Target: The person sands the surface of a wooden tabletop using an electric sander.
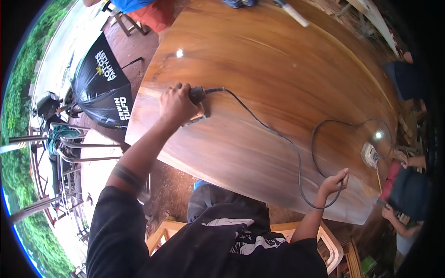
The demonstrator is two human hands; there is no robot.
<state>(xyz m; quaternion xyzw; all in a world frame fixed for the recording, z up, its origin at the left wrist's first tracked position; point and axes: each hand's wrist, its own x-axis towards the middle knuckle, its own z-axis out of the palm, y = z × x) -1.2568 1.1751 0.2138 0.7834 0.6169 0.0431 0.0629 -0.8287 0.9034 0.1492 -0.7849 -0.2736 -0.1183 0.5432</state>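
Observation:
A large varnished wooden slab [278, 83] spans the view, glossy brown at the top and paler, dull along the edge nearest my body. On its left part, my left hand [176, 105] is wrapped round a small power tool [197, 97], likely a sander, whose orange and black body is partly hidden by my fingers. A black cord [259, 121] runs from the tool across the slab in a loop. Near the front right edge, the fingers of my right hand [335, 181] are closed round the cord, slightly above the wood.
Another tool, whitish [369, 154], lies at the slab's right side, near a person's hands [402, 160]. A black umbrella [103, 85] is open at the left, near metal rails. A wooden chair [331, 245] stands around my body. A pale-handled object [295, 15] rests at the top.

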